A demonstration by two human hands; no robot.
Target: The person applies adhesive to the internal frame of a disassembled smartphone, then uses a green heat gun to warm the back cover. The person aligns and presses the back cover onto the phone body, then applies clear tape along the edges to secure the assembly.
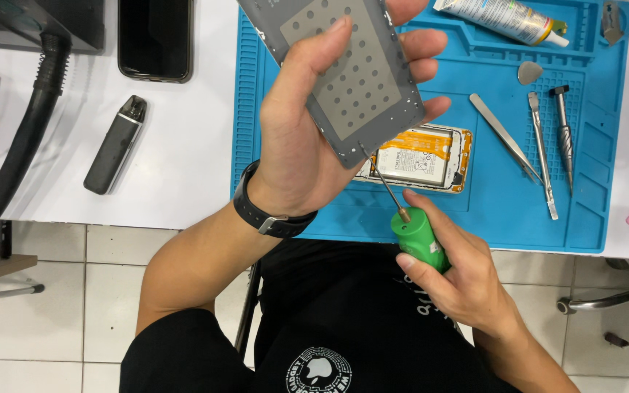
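Left hand [307,145] clamps the grey phone frame [351,73]; right hand [453,269], at five o'clock, grips the green screwdriver [416,236], best kept square to the screw

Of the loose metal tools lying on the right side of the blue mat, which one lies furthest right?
The short tool with the thick spiral-grooved shaft. The slim flat-ended tool and the tweezers lie left of it; both are thin and smooth.

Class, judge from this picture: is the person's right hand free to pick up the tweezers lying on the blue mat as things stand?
Probably not at once: the right hand grips the green-handled screwdriver. The tweezers lie uncovered on the blue mat, so only the occupied hand hinders.
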